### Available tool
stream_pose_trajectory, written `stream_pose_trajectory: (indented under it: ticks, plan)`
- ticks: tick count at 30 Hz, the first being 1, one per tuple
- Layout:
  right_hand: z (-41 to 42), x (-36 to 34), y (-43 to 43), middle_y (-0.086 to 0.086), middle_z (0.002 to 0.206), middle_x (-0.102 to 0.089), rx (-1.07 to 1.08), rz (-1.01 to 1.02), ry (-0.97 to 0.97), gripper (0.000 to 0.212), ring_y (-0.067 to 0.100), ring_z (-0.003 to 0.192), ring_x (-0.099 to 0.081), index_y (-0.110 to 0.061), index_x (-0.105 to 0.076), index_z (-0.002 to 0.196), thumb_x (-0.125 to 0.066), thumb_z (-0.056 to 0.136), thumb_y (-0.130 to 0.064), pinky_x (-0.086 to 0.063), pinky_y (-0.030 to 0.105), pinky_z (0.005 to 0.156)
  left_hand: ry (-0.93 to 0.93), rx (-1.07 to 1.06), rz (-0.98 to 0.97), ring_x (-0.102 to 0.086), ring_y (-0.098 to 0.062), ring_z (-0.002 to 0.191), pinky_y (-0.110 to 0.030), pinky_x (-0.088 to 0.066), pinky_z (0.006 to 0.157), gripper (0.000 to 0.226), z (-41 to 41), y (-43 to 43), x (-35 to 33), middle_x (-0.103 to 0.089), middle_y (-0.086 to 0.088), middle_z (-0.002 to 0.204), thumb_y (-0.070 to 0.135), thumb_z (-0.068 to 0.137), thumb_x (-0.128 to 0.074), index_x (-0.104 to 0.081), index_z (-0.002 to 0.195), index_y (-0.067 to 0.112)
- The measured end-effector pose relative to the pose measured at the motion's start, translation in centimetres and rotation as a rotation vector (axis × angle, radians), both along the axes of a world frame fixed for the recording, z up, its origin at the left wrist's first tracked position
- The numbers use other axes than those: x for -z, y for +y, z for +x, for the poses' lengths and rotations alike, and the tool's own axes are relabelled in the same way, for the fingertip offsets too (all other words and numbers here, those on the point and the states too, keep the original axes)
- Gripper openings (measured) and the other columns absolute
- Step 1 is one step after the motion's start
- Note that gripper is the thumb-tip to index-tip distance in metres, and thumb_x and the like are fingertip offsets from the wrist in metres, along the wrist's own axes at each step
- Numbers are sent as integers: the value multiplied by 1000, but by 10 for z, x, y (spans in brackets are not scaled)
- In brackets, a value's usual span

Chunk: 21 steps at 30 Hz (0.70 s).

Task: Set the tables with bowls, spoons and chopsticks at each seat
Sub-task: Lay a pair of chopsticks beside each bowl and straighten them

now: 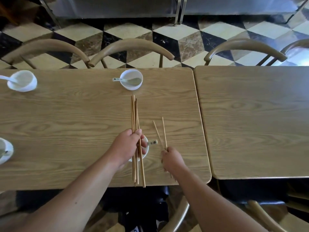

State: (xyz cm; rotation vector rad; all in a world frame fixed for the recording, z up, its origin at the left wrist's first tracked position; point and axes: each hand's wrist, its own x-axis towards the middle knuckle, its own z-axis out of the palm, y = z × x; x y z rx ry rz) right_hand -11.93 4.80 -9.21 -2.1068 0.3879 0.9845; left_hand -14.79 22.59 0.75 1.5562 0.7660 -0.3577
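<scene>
Two bare forearms reach in from the near edge over a pale wood tabletop [66,114]. The left hand [128,144] hangs directly above the near bowl [146,151], a small white one of which only the right rim shows. Its fingers are curled round a bundle [134,114] of long wooden chopsticks. The bundle runs from past the tabletop's near edge, over this bowl, and on away from the viewer. A near spoon [153,142] pokes its patterned white handle out of the bowl to the right.

Just right of the bowl, the right hand [172,159] pinches a pair [163,133] of chopsticks at their lower part. Their far tips are spread in a narrow V pointing away. Whether they touch the wood cannot be told.

Well left of the near bowl, at the frame's edge, sits a left bowl [5,150].

Straight beyond the near bowl, near the opposite edge, stands a far bowl [131,79] with a far spoon [127,79] in it, handle to the left. Beyond and far to the left is a corner bowl [22,80], also holding a spoon.

To the right of the near bowl, a second tabletop [250,114] butts against the first.

Farthest off, curved wooden chairs [132,47] stand on a chequered floor [184,36].
</scene>
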Motion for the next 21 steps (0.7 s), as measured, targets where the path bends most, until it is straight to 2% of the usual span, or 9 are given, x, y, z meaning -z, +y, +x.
stream_pose_trajectory:
  ticks: [2, 3, 5, 7, 10, 13, 15, 18, 21]
  plan:
    - [0, 3, 10, 16, 97, -77, 14, 32, -3, 23, 38, 90, -75, -8, -69, 99, -49, 102, -18, -64, 50, 81, 2, 43, 1, -71, -18, 59, -30, -57, 53, 51, -6, 1, -2, -73, 0, 66, 30, 116, -43, -74, 75, 26]
    - [1, 4, 13, 10, 87, -77, -7, 26, -21, 23, 30, 79, -74, -13, -69, 89, -50, 100, -19, -64, 43, 71, 7, 54, -1, -72, -19, 60, -30, -57, 55, 55, -9, 2, -3, -73, -1, 66, 30, 116, -43, -75, 71, 28]
    - [3, 3, 16, 0, 76, -75, -64, -2, -56, 23, 13, 61, -68, -18, -70, 84, -53, 98, -22, -53, 26, 54, 31, 10, -21, -76, -22, 63, -31, -60, 58, 41, -14, 8, -2, -78, -3, 72, 30, 115, -46, -73, 87, 17]
    - [4, 0, 14, 1, 81, -78, -37, 22, -46, 22, 14, 67, -73, -14, -74, 92, -53, 99, -21, -56, 27, 61, 55, -21, -38, -79, -25, 68, -29, -61, 58, 34, -20, 16, 0, -82, -7, 80, 32, 114, -49, -67, 104, 4]
    - [1, -13, 4, 13, 93, -80, 68, 16, -103, 25, 28, 84, -76, -8, -76, 103, -54, 99, -18, -63, 49, 80, 70, -29, -69, -80, -25, 72, -27, -59, 58, 34, -26, 25, 0, -84, -10, 88, 33, 115, -49, -66, 109, 4]
    - [-6, -37, 1, -1, 79, -76, 208, -46, -356, 18, 27, 80, -73, -23, -74, 87, -57, 95, -22, -56, 39, 69, 44, -25, -109, -80, -25, 75, -34, -59, 68, 33, -32, 39, 1, -84, -11, 91, 31, 115, -48, -67, 109, 5]
    - [-18, -60, 23, -4, 70, -74, 284, 32, -459, 18, 17, 70, -69, -27, -71, 78, -58, 90, -28, -48, 32, 61, 12, -15, -117, -81, -24, 82, -34, -57, 74, 35, -39, 58, 1, -85, -10, 95, 33, 115, -48, -69, 110, 6]
    - [-43, -88, 95, -8, 72, -77, 106, 177, -391, 22, 7, 59, -67, -31, -74, 82, -57, 85, -45, -53, 35, 55, -28, 23, -63, -79, -22, 100, -30, -46, 83, 41, -59, 99, -5, -85, -4, 98, 39, 113, -49, -78, 104, 12]
    - [-76, -106, 191, -8, 82, -81, -109, 242, -205, 37, 13, 71, -77, -33, -78, 96, -59, 86, -63, -66, 43, 72, -70, -28, -30, -79, -26, 98, -41, -55, 94, 41, -91, 170, -7, -84, -11, 97, 40, 111, -54, -82, 99, 12]
